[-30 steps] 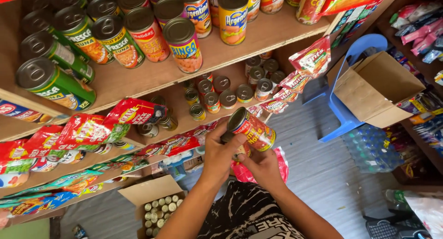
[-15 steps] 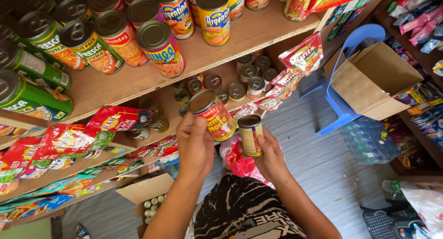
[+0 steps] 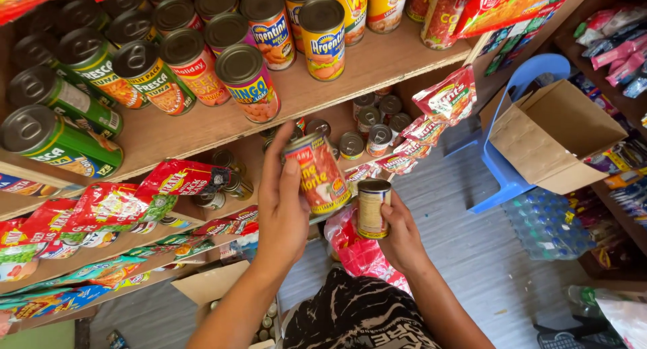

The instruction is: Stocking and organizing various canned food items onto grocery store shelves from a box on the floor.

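Left grip: the left hand [image 3: 283, 211] is clenched around a red-labelled can [image 3: 318, 173], fingers behind it and thumb across the front; the can leans slightly, its top toward the upper shelf.
Right grip: the right hand [image 3: 399, 236] grasps a smaller cream-labelled can [image 3: 373, 208], held upright just beside and below the red one; the 2 cans are close but not clearly touching.
Position of cans: both are held in the air in front of the shelves, between the upper wooden shelf [image 3: 377, 69] and the person's lap.
Upper shelf: rows of cans lie on their sides with lids outward, the nearest being a yellow-and-blue-labelled can [image 3: 248, 81] directly above the left hand; bare board shows to its right.
Lower shelf: small tins [image 3: 367, 123] stand behind red snack packets [image 3: 446, 96].
Surroundings: an open cardboard box [image 3: 559, 136] rests on a blue plastic chair [image 3: 512, 180] to the right; a red plastic bag [image 3: 360, 254] lies below the hands.
Handling note: judged from the pictures, a firm wrap and a level can would help it sit in line with its neighbours without knocking them.
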